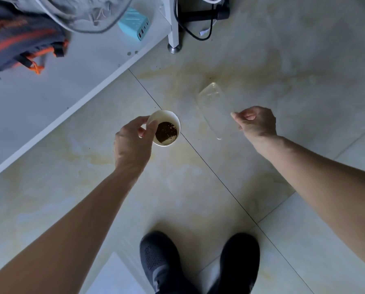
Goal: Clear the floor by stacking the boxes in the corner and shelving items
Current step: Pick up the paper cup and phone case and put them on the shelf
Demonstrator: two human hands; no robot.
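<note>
Nearest, two dark shoes (198,264) stood on the pale tiled floor (198,187), with a flat white sheet (116,276) lying just to their left at the bottom edge. Farther out, both bare forearms reached forward over the tiles. The left hand (133,141) gripped a white paper cup (166,128) by its rim, thumb and fingers pinched on the near-left side; the cup was held above the floor and had dark brown grounds or residue at its bottom. To the right, the right hand (255,122) was closed on the near end of a clear plastic bottle (214,109), which slanted away toward the far left; it was hard to tell whether its far end touched the floor. Yellowish stains spread over the tiles around and beyond the cup and bottle. At far left ran a white low shelf (50,102) carrying a grey and orange backpack (22,41) and a teal charger block (134,23). Past it stood a white furniture leg (174,24) on a metal foot, with black cables (194,28) trailing beside it.
</note>
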